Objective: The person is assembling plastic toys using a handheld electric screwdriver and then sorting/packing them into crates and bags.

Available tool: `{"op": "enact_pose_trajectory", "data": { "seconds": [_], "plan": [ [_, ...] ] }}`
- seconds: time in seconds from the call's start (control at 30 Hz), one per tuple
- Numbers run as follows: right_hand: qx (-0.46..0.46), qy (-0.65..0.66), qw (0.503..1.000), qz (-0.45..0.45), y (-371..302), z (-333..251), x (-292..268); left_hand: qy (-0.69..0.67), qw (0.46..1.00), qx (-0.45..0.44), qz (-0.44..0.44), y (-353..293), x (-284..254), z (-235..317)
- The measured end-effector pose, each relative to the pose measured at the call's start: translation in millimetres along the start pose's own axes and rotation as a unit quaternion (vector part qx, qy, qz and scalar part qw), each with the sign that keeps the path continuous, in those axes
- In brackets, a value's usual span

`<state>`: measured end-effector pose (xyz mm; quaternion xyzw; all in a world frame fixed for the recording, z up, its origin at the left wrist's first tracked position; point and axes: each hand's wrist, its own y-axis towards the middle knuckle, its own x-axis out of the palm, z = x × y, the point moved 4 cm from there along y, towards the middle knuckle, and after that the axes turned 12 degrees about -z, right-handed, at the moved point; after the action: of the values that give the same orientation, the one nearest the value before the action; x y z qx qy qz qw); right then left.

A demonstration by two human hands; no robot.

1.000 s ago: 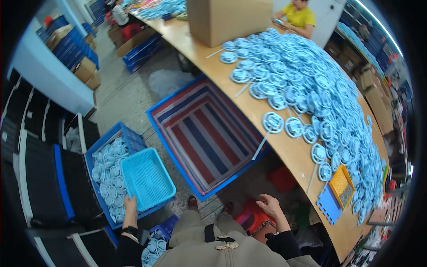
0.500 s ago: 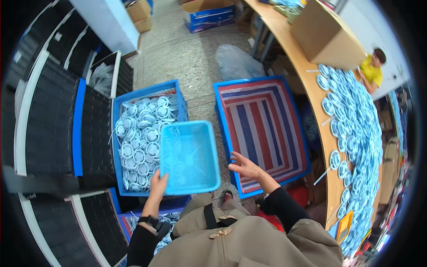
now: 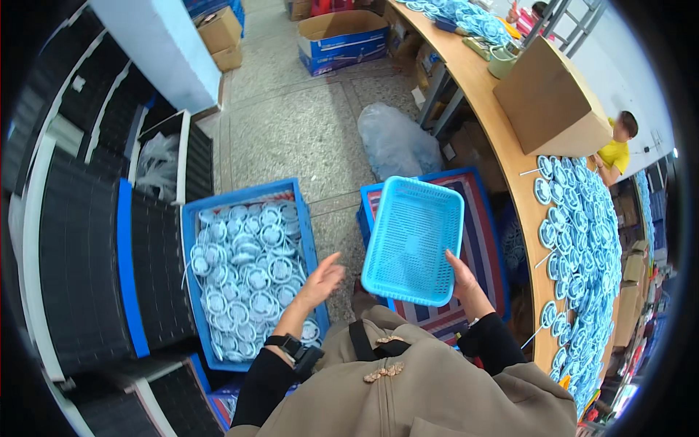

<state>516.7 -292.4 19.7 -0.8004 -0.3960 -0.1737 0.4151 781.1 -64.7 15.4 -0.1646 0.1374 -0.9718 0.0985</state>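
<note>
A light-blue perforated plastic basket is held at its right side by my right hand, whose fingers are closed on the rim. Nothing shows inside the basket. It hangs over the left part of a blue crate lined with striped red, white and blue sheeting. My left hand is empty with fingers apart, slightly smeared, by the right edge of another blue crate. That crate holds many round light-blue plastic pieces, some with thin stems.
A curved wooden table along the right carries a heap of similar pieces and a cardboard box. A person in yellow is behind it. Dark stacked crates line the left. A clear plastic bag lies on the floor.
The basket has moved right, from over the crate of pieces to over the striped-lined crate. My left hand has let go of it, and my right hand has taken hold.
</note>
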Motion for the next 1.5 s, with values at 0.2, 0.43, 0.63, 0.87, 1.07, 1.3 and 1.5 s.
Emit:
{"op": "enact_pose_trajectory", "data": {
  "seconds": [0.2, 0.43, 0.63, 0.87, 1.07, 1.3, 1.5],
  "plan": [
    [-0.055, -0.023, 0.973, 0.224, 47, -50, -98, 0.111, 0.907, -0.311, 0.263, -65, -182, -108],
    [-0.031, 0.15, 0.928, 0.339, 100, -43, -177, -0.019, 0.853, -0.424, 0.303, -136, -297, -93],
    [-0.026, 0.162, 0.883, 0.44, 168, -70, -137, 0.114, 0.915, -0.274, 0.274, 100, -498, 34],
    [-0.042, 0.213, 0.887, 0.407, 243, -124, -121, 0.28, 0.938, -0.162, 0.124, 549, -410, 231],
    [-0.102, 0.209, 0.88, 0.414, 369, -188, -145, 0.368, 0.892, -0.186, -0.184, 752, -321, 176],
    [-0.113, 0.238, 0.841, 0.472, 452, -194, -120, 0.68, 0.634, -0.183, -0.319, 903, -228, 85],
    [-0.186, 0.303, 0.758, 0.546, 509, -124, -67, 0.806, 0.429, -0.024, -0.406, 1023, -179, -35]
  ]
}}
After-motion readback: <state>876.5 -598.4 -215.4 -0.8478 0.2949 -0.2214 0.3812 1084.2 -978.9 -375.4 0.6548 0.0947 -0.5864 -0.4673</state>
